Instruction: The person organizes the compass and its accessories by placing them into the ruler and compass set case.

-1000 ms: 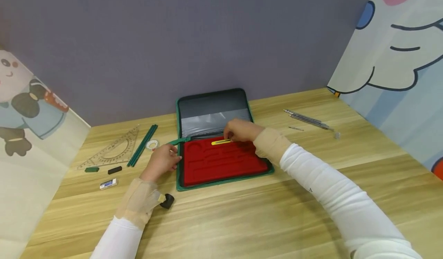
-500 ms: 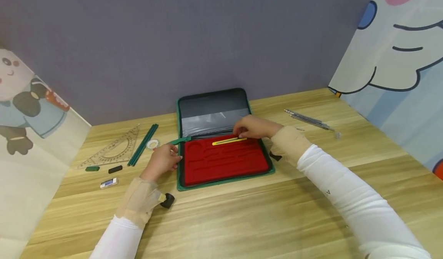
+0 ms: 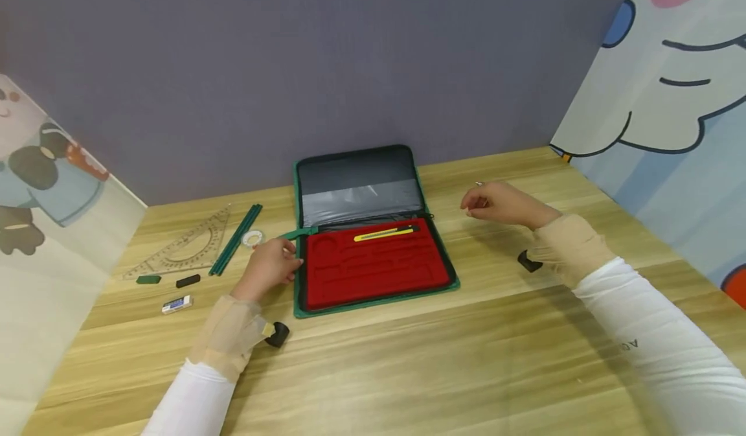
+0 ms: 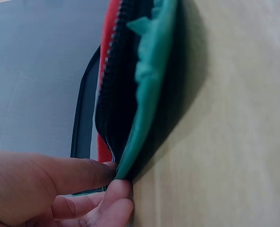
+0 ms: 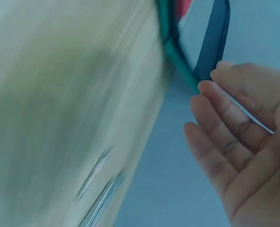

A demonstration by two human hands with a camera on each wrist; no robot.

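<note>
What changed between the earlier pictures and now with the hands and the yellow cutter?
The right hand let go of the yellow utility knife and moved right, toward the metal tools. The knife stays in the red tray; the left hand still holds the case's left edge.

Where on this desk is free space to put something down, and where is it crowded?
Free: the wide desk strip in front of the open case. Crowded: left of the case, around the set square, pencils and erasers.
</note>
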